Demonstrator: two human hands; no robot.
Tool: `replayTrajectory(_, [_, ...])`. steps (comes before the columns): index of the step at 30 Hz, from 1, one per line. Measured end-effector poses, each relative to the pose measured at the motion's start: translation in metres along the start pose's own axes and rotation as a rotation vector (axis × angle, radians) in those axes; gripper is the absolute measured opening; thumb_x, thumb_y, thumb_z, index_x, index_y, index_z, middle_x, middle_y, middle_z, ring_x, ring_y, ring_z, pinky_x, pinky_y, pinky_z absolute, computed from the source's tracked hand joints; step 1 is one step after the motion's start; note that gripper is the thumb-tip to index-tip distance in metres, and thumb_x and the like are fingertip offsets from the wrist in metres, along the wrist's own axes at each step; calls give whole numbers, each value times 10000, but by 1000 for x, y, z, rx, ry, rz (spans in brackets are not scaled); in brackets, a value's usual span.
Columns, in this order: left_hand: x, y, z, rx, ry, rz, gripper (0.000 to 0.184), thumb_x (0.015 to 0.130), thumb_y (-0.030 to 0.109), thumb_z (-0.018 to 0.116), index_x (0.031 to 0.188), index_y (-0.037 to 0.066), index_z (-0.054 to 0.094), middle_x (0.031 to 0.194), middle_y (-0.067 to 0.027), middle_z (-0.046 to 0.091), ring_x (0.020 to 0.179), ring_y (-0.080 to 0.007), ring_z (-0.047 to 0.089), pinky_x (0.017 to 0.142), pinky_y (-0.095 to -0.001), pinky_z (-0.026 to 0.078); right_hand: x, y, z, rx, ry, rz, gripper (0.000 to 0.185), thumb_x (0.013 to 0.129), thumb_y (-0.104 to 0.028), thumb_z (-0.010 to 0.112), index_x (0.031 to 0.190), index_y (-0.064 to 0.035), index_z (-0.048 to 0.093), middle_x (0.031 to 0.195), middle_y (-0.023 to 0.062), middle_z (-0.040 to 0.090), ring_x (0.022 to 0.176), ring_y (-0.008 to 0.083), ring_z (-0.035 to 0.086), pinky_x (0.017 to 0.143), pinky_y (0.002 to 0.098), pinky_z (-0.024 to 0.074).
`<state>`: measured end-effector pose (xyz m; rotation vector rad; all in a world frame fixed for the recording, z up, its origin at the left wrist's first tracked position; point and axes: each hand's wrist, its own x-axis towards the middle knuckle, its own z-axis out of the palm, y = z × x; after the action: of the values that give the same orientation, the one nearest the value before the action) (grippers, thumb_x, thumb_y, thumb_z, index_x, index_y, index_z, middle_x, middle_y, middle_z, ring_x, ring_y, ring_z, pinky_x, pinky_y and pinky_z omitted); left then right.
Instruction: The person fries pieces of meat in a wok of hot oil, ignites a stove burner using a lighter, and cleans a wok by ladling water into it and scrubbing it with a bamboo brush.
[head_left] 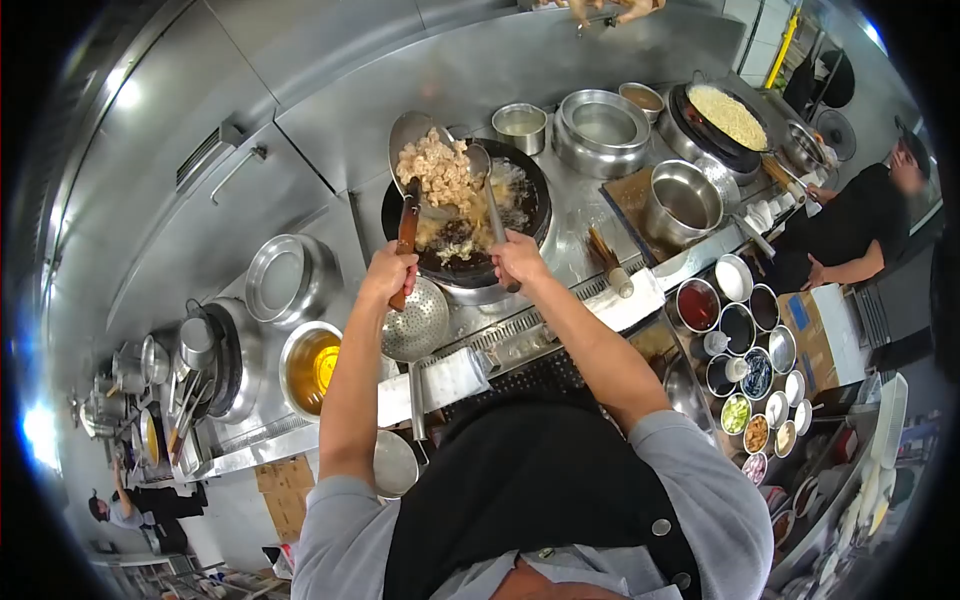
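Observation:
My left hand (pixel 390 274) is closed around the wooden handle of a wide skimmer (pixel 405 128), which is heaped with light-brown fried pieces (pixel 436 168), perhaps meat. It is tilted over a black wok (pixel 541 197) on the range. In my right hand (pixel 519 260) is the handle of a metal ladle (pixel 479 160), its bowl beside the heap. Bubbling oil (pixel 515 190) and more pieces show in the wok. A perforated strainer (pixel 415 320) lies just below my left hand, partly behind that forearm.
A bowl of yellow oil (pixel 312 368) stands left of my arm. Pots (pixel 602 130) line the back right, near a wok of noodles (pixel 728 117). Several sauce and topping containers (pixel 735 277) stand at right. A co-worker (pixel 850 235) is at far right, another person (pixel 140 505) at lower left.

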<state>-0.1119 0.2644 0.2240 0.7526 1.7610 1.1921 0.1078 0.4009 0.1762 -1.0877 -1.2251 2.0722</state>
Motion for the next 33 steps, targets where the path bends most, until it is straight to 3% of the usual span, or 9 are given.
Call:
replayTrajectory(5, [-10, 9, -12, 168, 68, 19, 104, 926, 74, 594, 992, 9, 547, 640, -45, 522, 433, -149, 488, 395, -341, 409, -2, 4, -6, -179, 90, -39, 290, 919, -91, 629, 1205, -52, 603, 680, 19, 521, 477, 136, 507, 397, 321, 377])
replayTrajectory(6, [-10, 7, -13, 159, 63, 13, 104, 926, 74, 594, 992, 9, 547, 640, -45, 522, 433, -149, 488, 395, -341, 409, -1, 1, -11, -286, 0, -65, 613, 903, -74, 629, 1486, 7, 460, 700, 74, 582, 520, 187, 565, 443, 362, 427])
replayTrajectory(9, [-4, 3, -21, 354, 115, 94, 145, 921, 95, 593, 1032, 27, 530, 661, -25, 512, 453, -128, 476, 394, -319, 392, -4, -2, -17, -446, 8, -109, 714, 888, -109, 650, 1545, -5, 391, 703, 112, 617, 563, 209, 608, 503, 373, 474])
replayTrajectory(19, [-52, 1, -64, 358, 180, 156, 208, 939, 156, 614, 1070, 2, 566, 700, -66, 550, 522, -193, 539, 463, -374, 442, -46, 23, -65, -844, 34, -472, 728, 846, -155, 675, 1507, 29, 429, 899, 242, 713, 743, 288, 685, 772, 387, 535])
replayTrajectory(21, [-59, 2, -65, 328, 167, 115, 216, 943, 165, 611, 1072, -1, 562, 704, -67, 552, 518, -201, 536, 468, -378, 445, -51, 23, -63, -814, -20, -459, 722, 844, -158, 673, 1507, 12, 443, 1003, 281, 714, 780, 296, 698, 779, 377, 533])
replayTrajectory(23, [-62, 3, -67, 258, 151, 52, 241, 950, 179, 611, 1085, -13, 559, 745, -117, 604, 533, -246, 577, 491, -402, 468, -68, -8, -53, -935, -71, -59, 720, 849, -159, 667, 1515, -4, 440, 1093, 309, 701, 881, 307, 722, 822, 365, 530])
replayTrajectory(29, [-21, -50, -77, 724, 455, 324, 310, 974, 250, 593, 1152, -4, 579, 919, -264, 699, 784, -387, 716, 717, -486, 546, -34, -22, -75, -1193, 224, -319, 684, 859, -175, 675, 1512, -101, 484, 1002, 279, 723, 976, 368, 727, 858, 420, 544])
replayTrajectory(30, [-13, -61, -75, 713, 462, 328, 310, 974, 250, 593, 1152, -4, 579, 919, -264, 699, 784, -387, 716, 717, -486, 546, -16, -12, -82, -1264, 267, -456, 709, 859, -189, 716, 1514, -75, 471, 751, 202, 680, 680, 262, 694, 680, 398, 542])
replayTrajectory(33, [-9, -78, -61, 695, 481, 287, 326, 980, 275, 580, 1172, 12, 592, 968, -278, 708, 889, -414, 718, 805, -501, 538, -14, -2, -70, -1029, 226, -258, 715, 863, -190, 713, 1515, -49, 456, 776, 209, 684, 674, 266, 692, 676, 410, 547])
